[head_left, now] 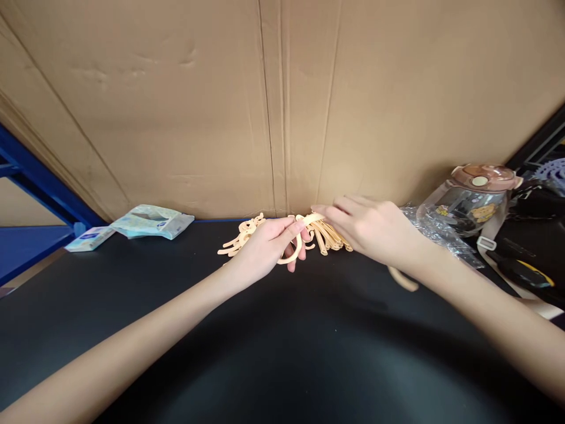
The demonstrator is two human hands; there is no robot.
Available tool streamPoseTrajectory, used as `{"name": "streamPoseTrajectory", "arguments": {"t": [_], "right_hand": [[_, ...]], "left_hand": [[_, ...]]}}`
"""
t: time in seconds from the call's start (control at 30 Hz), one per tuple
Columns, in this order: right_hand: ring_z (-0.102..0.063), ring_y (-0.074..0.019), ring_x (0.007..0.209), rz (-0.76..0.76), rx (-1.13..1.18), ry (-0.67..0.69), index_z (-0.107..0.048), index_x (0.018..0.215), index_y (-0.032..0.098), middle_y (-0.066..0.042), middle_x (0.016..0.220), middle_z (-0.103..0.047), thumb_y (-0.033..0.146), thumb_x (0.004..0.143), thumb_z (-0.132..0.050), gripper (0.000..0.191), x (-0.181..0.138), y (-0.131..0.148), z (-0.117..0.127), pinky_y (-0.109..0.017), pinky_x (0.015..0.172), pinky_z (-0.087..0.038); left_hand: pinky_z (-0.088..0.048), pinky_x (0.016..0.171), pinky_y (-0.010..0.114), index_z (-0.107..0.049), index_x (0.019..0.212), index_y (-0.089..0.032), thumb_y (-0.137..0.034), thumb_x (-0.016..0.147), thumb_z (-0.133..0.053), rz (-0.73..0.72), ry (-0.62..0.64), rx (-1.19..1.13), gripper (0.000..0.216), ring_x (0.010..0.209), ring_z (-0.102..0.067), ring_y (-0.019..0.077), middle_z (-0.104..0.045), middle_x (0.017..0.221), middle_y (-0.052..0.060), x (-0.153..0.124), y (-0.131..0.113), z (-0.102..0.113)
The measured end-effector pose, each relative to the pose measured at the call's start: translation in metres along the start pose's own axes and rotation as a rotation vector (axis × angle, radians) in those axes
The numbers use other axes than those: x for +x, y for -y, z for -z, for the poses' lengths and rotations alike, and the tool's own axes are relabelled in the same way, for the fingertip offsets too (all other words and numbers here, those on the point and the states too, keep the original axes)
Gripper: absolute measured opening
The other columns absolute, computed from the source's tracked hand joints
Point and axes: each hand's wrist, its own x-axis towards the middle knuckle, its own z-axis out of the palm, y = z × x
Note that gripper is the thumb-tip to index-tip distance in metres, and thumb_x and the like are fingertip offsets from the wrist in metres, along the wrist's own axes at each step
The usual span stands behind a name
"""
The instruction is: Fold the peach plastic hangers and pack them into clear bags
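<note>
My left hand [265, 241] is closed, with thumb and forefinger pinching a cream-coloured curved plastic piece [295, 254] that bends round like a hook. From the pinch, a flat cream part runs right to my right hand [364, 227], whose fingers are bent over its far end. That hand is slightly blurred and hides what lies under its palm. A pile of curved cream pieces [233, 246] sits behind my left hand. Beneath my right fingers, several straight cream strips [330, 238] lie in a fanned bundle. Below my right wrist shows a blurred cream curved end [404, 280]; whether it is held, I cannot tell.
A black table [282, 353] runs up to a cardboard wall [198, 118]. Pale blue packets [152, 222] lie at the left by a blue frame [35, 188]. Rightward are crumpled clear plastic [445, 235], a strapped drinking bottle [474, 200] and a black-and-yellow object [529, 272].
</note>
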Motion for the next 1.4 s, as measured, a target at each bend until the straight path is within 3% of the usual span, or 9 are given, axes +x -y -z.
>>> {"name": "streamPoseTrajectory", "arguments": {"t": [0.1, 0.23, 0.4, 0.67, 0.8, 0.87, 0.97, 1.2, 1.4], "right_hand": [[-0.055, -0.0193, 0.068, 0.002, -0.017, 0.053, -0.066, 0.1, 0.008, -0.009, 0.075, -0.064, 0.003, 0.09, -0.037, 0.031, 0.001, 0.011, -0.011, -0.03, 0.057, -0.031], [-0.049, -0.0157, 0.056, -0.325, 0.472, 0.214, -0.06, 0.077, 0.012, -0.006, 0.063, -0.059, -0.002, 0.078, -0.043, 0.022, 0.004, 0.016, -0.025, -0.029, 0.056, -0.03], [-0.047, -0.0105, 0.045, -0.507, 0.765, 0.23, -0.049, 0.066, 0.018, 0.001, 0.054, -0.053, 0.016, 0.091, -0.033, 0.03, 0.007, -0.01, -0.03, -0.024, 0.05, -0.037], [-0.04, -0.0089, 0.046, -0.934, 1.368, -0.139, -0.056, 0.075, 0.019, 0.004, 0.055, -0.046, 0.018, 0.082, -0.048, 0.01, 0.0, -0.031, -0.015, -0.022, 0.042, -0.03], [-0.055, -0.0114, 0.056, -0.986, 1.499, -0.269, -0.052, 0.078, 0.02, -0.001, 0.067, -0.062, 0.019, 0.075, -0.057, 0.006, -0.02, -0.028, -0.008, -0.022, 0.048, -0.041], [-0.062, -0.0145, 0.064, -0.985, 1.436, -0.294, -0.051, 0.079, 0.021, -0.001, 0.072, -0.066, 0.022, 0.075, -0.06, 0.01, -0.031, -0.026, -0.007, -0.025, 0.054, -0.047], [-0.064, -0.0181, 0.07, -0.863, 1.095, -0.198, -0.053, 0.079, 0.022, -0.002, 0.076, -0.068, 0.028, 0.076, -0.065, 0.014, -0.043, -0.022, -0.009, -0.029, 0.058, -0.049], [-0.062, -0.0183, 0.062, -0.164, 0.0, 0.03, -0.058, 0.084, 0.016, -0.004, 0.073, -0.065, 0.02, 0.094, -0.045, 0.017, -0.038, 0.008, -0.006, -0.029, 0.054, -0.037], [-0.057, -0.0174, 0.056, 0.011, -0.218, 0.069, -0.056, 0.076, 0.014, -0.003, 0.066, -0.059, -0.006, 0.076, -0.046, 0.023, -0.028, 0.033, -0.015, -0.029, 0.053, -0.034]], "left_hand": [[-0.033, 0.041, 0.019, -0.052, 0.08, -0.017, -0.041, 0.098, -0.036, 0.006, -0.001, 0.007, 0.034, 0.042, -0.053, 0.0088, -0.058, 0.06, -0.002, 0.002, 0.01, -0.007], [-0.038, 0.048, 0.022, -0.046, 0.079, -0.02, -0.039, 0.099, -0.029, -0.015, -0.124, 0.099, 0.033, 0.045, -0.052, 0.0094, -0.06, 0.069, -0.002, -0.005, 0.015, -0.026], [-0.041, 0.073, 0.028, -0.057, 0.072, -0.021, -0.036, 0.094, -0.045, -0.084, -0.194, 0.299, 0.03, 0.072, -0.06, 0.0162, -0.064, 0.077, -0.002, 0.003, 0.013, -0.033], [-0.028, 0.102, 0.049, -0.067, 0.085, -0.018, -0.04, 0.078, -0.067, 0.066, -0.388, 0.359, 0.023, 0.12, -0.044, 0.0372, -0.067, 0.105, 0.01, 0.07, 0.041, 0.007], [-0.031, 0.104, 0.047, -0.063, 0.104, -0.017, -0.054, 0.093, -0.038, 0.066, -0.278, 0.214, 0.046, 0.131, -0.036, 0.0329, -0.058, 0.126, 0.013, 0.051, 0.035, 0.001], [-0.045, 0.092, 0.042, -0.065, 0.099, -0.016, -0.058, 0.095, -0.023, 0.097, -0.086, 0.091, 0.059, 0.111, -0.057, 0.0282, -0.066, 0.111, 0.013, 0.033, 0.026, -0.005], [-0.053, 0.075, 0.034, -0.062, 0.093, -0.014, -0.053, 0.091, -0.043, 0.149, 0.111, -0.05, 0.043, 0.084, -0.067, 0.0214, -0.068, 0.092, 0.011, 0.011, 0.015, -0.014], [-0.041, 0.05, 0.022, -0.044, 0.071, -0.019, -0.037, 0.092, -0.043, 0.109, 0.052, -0.041, 0.027, 0.055, -0.048, 0.0109, -0.048, 0.064, -0.002, 0.003, 0.013, -0.032], [-0.039, 0.057, 0.025, -0.038, 0.067, -0.021, -0.04, 0.096, -0.036, -0.017, -0.031, 0.091, 0.035, 0.063, -0.04, 0.0134, -0.039, 0.067, -0.002, 0.003, 0.018, -0.039]]}}
